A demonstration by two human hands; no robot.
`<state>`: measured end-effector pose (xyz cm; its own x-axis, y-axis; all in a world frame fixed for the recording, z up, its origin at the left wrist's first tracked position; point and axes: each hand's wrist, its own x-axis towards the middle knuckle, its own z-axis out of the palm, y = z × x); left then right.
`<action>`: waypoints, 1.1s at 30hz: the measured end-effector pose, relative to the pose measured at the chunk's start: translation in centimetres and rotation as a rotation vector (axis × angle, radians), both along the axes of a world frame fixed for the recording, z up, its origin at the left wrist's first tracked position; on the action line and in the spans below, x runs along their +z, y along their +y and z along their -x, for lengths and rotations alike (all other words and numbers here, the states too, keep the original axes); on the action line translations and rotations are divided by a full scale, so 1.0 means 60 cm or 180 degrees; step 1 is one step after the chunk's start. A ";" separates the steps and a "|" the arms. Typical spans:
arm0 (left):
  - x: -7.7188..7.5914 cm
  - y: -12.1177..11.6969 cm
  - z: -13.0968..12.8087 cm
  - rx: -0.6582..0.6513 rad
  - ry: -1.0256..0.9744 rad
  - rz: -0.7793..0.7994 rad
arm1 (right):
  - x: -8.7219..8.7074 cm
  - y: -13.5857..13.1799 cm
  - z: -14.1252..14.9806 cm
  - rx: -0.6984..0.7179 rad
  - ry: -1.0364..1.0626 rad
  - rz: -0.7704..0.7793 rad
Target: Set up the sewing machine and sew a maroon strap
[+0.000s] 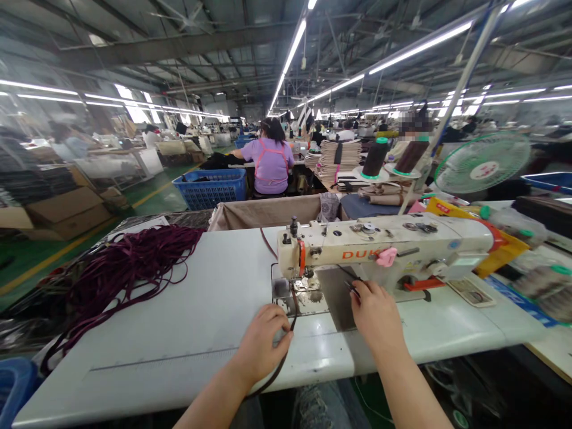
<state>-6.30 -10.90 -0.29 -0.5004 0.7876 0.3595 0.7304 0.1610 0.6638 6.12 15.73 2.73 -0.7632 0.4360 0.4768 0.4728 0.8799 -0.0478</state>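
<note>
Worktable (192,304), brown strip (295,305); bin (263,215) with grey cloth (329,206)

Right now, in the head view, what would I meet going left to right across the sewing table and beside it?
Blue basket at the left edge → pile of maroon strips → left hand → right hand → plastic-wrapped thread cones near the right edge.

We're in a sewing factory here: an industrial sewing machine (384,239) up front, thread cones (374,159) behind it, a co-worker (270,168) seated at another station, stacked flat pieces (342,159) alongside, tube lights (420,49) running under steel beams (250,40), a yellow line (44,263) striping the green floor (165,201).
</note>
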 end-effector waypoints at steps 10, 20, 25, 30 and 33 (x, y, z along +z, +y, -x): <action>-0.003 0.007 -0.002 0.0173 -0.0084 -0.0096 | -0.060 0.039 -0.006 0.0014 -0.0474 -0.0420; -0.011 0.006 0.004 0.0130 -0.0101 0.0009 | -0.051 0.050 0.011 -0.0036 -0.0857 -0.0544; -0.006 0.004 0.003 0.0122 0.0048 0.0015 | -0.029 0.034 0.004 -0.0204 -0.0606 -0.0354; -0.007 0.002 0.006 0.0270 -0.0136 -0.0239 | -0.014 0.012 -0.008 -0.0203 0.0088 0.1343; 0.008 0.006 0.012 0.0595 -0.0461 -0.0492 | -0.012 -0.002 -0.018 0.0028 0.0143 0.2789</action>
<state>-7.03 -10.53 0.16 -0.6867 0.6182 0.3824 0.5932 0.1726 0.7863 7.20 15.61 2.01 -0.7568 0.6537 0.0029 0.4477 0.5215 -0.7264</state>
